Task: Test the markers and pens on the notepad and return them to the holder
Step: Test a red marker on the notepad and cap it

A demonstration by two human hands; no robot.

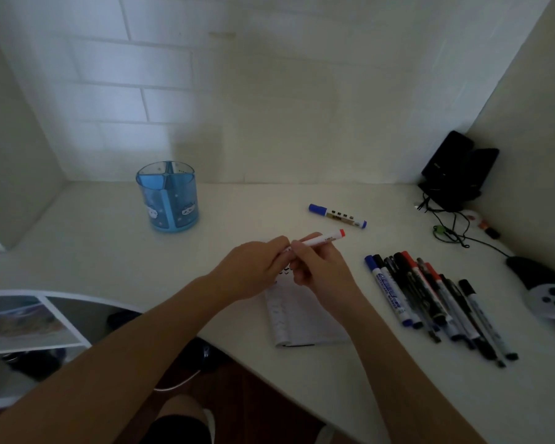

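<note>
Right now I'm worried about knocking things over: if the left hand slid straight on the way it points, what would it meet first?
The right hand, which it already touches around the red-tipped marker. Beyond that probably the blue marker, though depth is unclear.

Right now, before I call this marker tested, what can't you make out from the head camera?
- Red marker: its cap end is hidden inside the left hand and right hand, so capped or uncapped is unclear.
- Notepad: the top of the page is covered by both hands; marks there are mostly hidden and lower ones are too faint.
- Holder: its compartments look empty, but their bottoms are not visible.
- Pile of pens: labels are too small to read.
</note>
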